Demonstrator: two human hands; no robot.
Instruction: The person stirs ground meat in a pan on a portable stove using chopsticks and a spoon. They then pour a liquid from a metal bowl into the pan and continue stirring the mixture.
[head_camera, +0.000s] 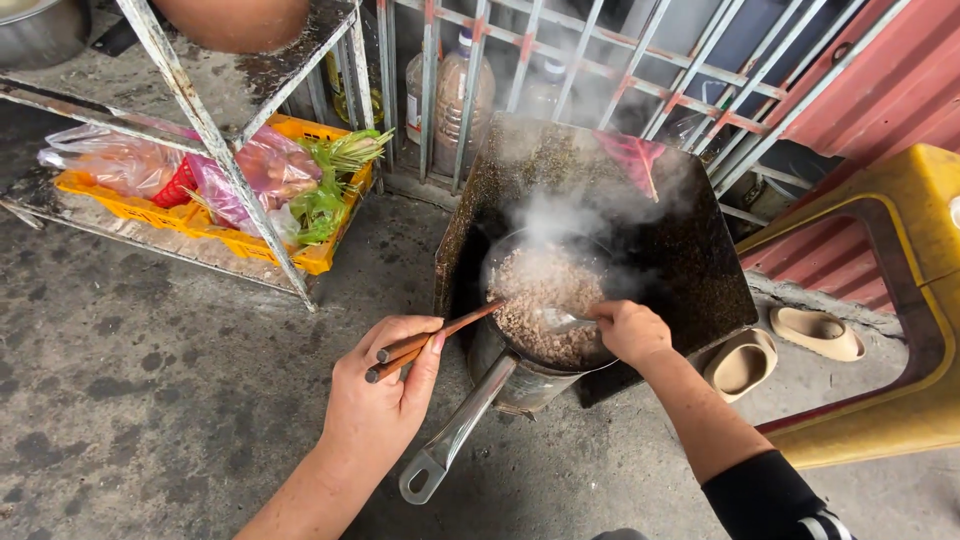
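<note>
Two hands: both work at one steaming pan (520, 375) on the floor (150, 380).
Left hand (385, 395): closed around a pair of brown chopsticks (440, 335); their tips reach into the food.
Right hand (630, 330): closed on a metal spoon (562, 320), which lies in the pan.
Food: minced meat (540, 300), brown-grey, fills the pan; steam rises from it.
Pan handle (455, 430): metal, points toward the person, between both arms.
Behind the pan: a dark, dirty board (690, 260) stands around it.
Left side: an orange crate (200, 215) with bags and green herbs, under a metal rack.
Right side: beige sandals (740, 365) near a yellow plastic chair (920, 300).
</note>
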